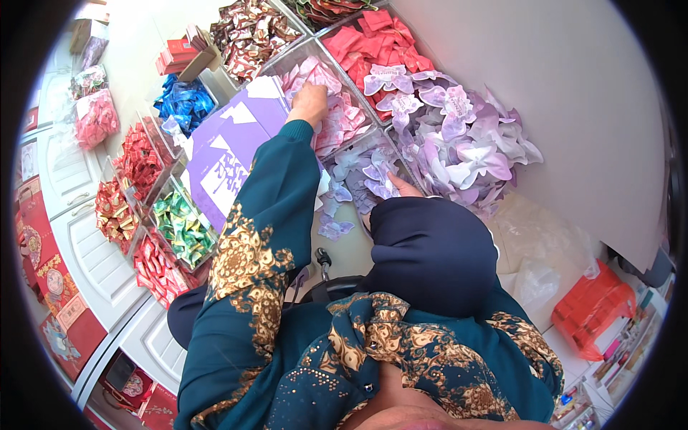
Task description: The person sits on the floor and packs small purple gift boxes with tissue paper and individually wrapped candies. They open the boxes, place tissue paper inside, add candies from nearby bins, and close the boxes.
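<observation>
My left hand (pixel 309 105) reaches into a clear compartment of pink packets (pixel 347 117), its fingers curled down among them. What the fingertips hold is hidden. Lower down, beside my raised knee, my right hand (pixel 405 188) shows only in part, with its thumb against a lavender butterfly-shaped pouch (pixel 380 180). Other pale lavender pouches (pixel 347 169) lie in the compartment around it. Purple card sheets with white cut-outs (pixel 231 147) rest slantwise over the trays, under my left forearm.
A big heap of lavender butterfly pouches (pixel 466 154) lies to the right, below red packets (pixel 376 46). Brown packets (pixel 252 36), blue packets (pixel 183 100) and green packets (pixel 183 223) fill other bins. A red plastic bag (pixel 592 308) sits at the far right.
</observation>
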The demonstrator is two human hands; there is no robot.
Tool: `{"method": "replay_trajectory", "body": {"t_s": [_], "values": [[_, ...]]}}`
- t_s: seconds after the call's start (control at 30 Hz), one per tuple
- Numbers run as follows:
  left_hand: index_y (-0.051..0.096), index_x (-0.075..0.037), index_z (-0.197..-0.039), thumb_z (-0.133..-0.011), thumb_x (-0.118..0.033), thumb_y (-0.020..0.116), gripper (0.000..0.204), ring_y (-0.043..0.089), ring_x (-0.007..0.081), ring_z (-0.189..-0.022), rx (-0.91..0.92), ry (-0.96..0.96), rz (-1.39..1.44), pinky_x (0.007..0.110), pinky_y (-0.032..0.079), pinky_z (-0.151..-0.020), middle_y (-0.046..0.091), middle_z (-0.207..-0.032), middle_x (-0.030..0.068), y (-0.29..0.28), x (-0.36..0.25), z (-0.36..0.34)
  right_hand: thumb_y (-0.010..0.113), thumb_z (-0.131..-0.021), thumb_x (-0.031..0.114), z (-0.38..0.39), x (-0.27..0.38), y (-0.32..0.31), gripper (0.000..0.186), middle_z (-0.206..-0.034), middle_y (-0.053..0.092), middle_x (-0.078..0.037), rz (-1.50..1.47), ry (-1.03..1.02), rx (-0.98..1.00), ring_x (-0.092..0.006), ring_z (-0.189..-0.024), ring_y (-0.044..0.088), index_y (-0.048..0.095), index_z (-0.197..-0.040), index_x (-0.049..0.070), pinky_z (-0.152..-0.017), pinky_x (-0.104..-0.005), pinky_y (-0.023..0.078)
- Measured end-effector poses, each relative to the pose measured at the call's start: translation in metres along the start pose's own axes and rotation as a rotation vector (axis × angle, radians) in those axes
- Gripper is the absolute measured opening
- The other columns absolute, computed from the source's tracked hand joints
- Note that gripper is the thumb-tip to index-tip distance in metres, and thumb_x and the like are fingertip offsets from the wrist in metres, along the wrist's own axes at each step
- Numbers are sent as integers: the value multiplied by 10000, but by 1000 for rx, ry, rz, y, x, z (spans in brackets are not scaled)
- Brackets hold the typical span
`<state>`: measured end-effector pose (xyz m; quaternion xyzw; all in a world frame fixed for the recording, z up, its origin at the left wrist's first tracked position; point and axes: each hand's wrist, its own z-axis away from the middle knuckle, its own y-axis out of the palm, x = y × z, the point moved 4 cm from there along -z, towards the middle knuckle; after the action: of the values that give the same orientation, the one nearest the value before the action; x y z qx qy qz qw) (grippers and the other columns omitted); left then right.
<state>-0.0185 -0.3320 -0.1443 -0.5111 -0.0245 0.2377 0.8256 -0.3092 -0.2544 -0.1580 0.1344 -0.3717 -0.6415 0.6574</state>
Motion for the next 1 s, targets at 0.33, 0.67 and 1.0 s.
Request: {"method": "replay_trajectory", "body": {"t_s": [0.33, 0.67, 1.0], "values": [[616, -91, -1127, -774, -97, 592, 354, 643, 343, -978, -251, -44, 90, 438, 508, -859, 656, -1034, 205, -90, -33, 41, 603, -917, 253, 9, -6, 1, 376, -1018, 636, -69, -1, -28, 15, -181, -845, 647, 522, -1226, 53, -729, -342, 537], [555, -40, -1139, -684, -123, 762, 507, 571, 161, -976, -515, 46, 1149, 297, 456, -863, 589, -1041, 79, -59, -78, 233, 609, -914, 236, 39, -16, -28, 372, -1010, 634, -72, -15, -76, -27, -186, -845, 646, 524, -1218, 39, -722, -338, 538], [489, 19, -1193, -717, 6, 735, 536, 617, 240, -934, -133, -732, 1600, 345, 504, -810, 609, -1082, 124, 110, -61, 297, 614, -910, 220, 85, -76, -163, 368, -1002, 632, -75, 31, -193, -293, -190, -845, 645, 526, -1210, 26, -714, -334, 538]]}}
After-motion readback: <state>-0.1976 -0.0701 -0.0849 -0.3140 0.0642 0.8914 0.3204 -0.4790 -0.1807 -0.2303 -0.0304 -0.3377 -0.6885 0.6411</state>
